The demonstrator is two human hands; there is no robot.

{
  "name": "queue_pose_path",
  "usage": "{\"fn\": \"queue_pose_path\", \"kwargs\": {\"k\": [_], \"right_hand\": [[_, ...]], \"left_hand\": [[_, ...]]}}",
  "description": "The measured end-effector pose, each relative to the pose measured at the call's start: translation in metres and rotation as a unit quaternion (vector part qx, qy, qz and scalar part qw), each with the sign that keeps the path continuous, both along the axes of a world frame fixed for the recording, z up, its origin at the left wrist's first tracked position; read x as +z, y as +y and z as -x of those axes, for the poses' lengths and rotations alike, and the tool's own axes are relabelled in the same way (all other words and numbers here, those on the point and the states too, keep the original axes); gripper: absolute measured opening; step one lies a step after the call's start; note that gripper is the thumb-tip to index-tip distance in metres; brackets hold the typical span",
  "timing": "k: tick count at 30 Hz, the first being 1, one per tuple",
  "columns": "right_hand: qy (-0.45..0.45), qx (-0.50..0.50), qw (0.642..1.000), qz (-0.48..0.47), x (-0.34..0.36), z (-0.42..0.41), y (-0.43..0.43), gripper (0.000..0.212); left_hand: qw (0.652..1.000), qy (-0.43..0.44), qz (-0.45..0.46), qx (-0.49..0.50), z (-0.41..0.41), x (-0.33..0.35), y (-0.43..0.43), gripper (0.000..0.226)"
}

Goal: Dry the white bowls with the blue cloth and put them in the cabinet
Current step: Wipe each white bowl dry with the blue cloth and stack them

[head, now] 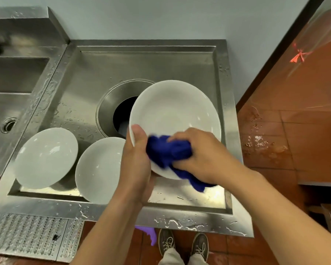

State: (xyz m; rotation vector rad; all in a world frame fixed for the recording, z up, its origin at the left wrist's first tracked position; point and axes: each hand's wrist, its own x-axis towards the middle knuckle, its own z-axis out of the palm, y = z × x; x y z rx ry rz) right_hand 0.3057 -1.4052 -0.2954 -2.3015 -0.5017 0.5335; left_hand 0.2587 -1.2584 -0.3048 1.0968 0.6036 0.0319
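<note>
My left hand (137, 161) grips a white bowl (172, 113) by its near left rim, thumb on the inside, tilting it toward me above the steel counter. My right hand (204, 153) is closed on a bunched blue cloth (168, 150) pressed against the bowl's lower inside; part of the cloth hangs below the rim. Two more white bowls rest tilted in the recessed tray: one at the left (46, 157) and one beside it (99, 169), partly behind my left wrist. No cabinet is in view.
The wet steel tray (80, 77) has a round opening (122, 113) behind the held bowl. A sink basin (10, 88) lies at the left, a perforated grate (27, 236) at the lower left. Red tiled floor (287, 142) and my shoes (183, 245) are to the right and below.
</note>
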Motion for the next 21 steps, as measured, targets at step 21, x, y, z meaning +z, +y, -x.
{"fn": "queue_pose_path", "kwargs": {"k": [21], "right_hand": [[-0.086, -0.231, 0.945, -0.218, -0.017, -0.022, -0.017, 0.043]], "left_hand": [[0.994, 0.037, -0.018, -0.097, 0.006, -0.050, -0.024, 0.037]]}}
